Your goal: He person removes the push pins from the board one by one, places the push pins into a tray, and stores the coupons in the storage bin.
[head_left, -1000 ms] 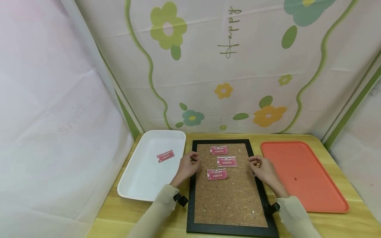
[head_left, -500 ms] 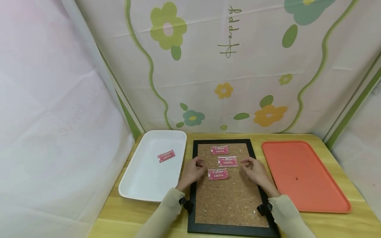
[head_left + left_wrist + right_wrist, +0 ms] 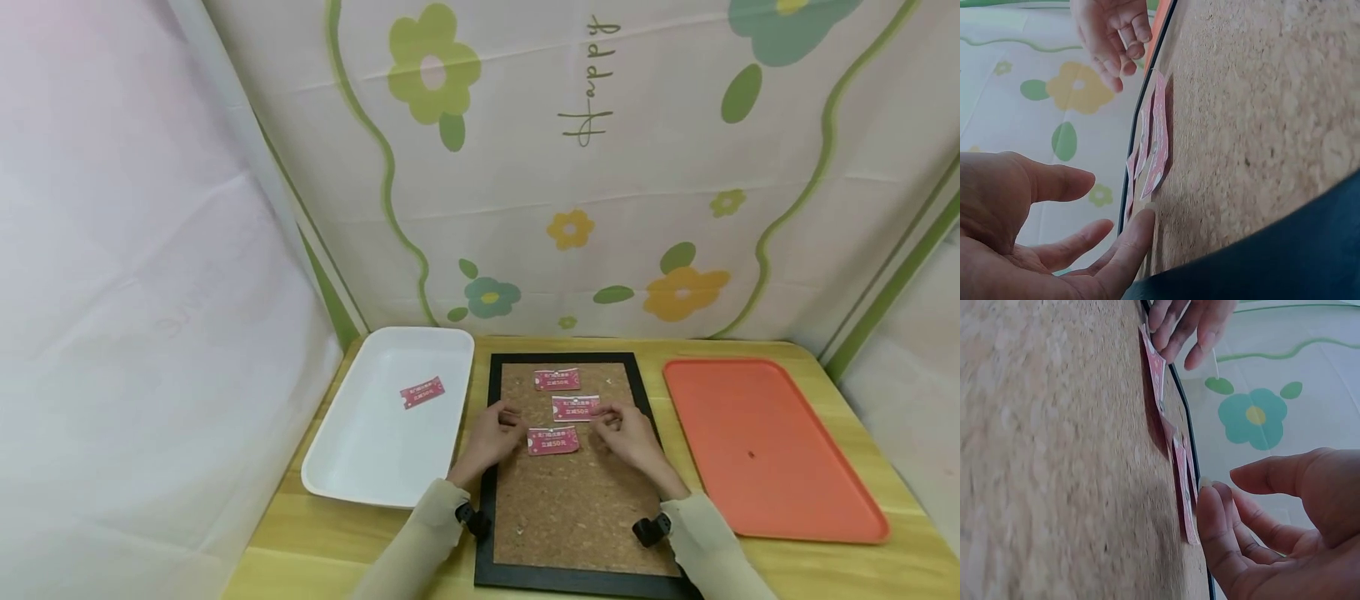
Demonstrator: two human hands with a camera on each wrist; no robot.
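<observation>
Three pink paper coupons are fixed near the top of a black-framed cork board (image 3: 570, 500): a top coupon (image 3: 557, 380), a middle coupon (image 3: 573, 407) and a lower coupon (image 3: 552, 441). A small pin shows at each one's upper edge. My left hand (image 3: 491, 435) is just left of the lower coupon, thumb and fingers apart, a fingertip close to the coupon's end in the left wrist view. Over the board's right side, my right hand (image 3: 628, 435) has its fingertips by the middle coupon's right end. Neither hand holds anything visible.
To the left, a white tray (image 3: 352, 450) bears another pink coupon (image 3: 422, 392). An orange-red tray (image 3: 780, 467) lies on the right, with a small dark spot on it. Small pins sit near the board's corners. A flower-printed cloth (image 3: 510, 183) hangs behind the wooden table.
Both hands have come inward from the board's side edges toward the coupons, the right hand moving left and the left hand right. The coupons stay in place on the board.
</observation>
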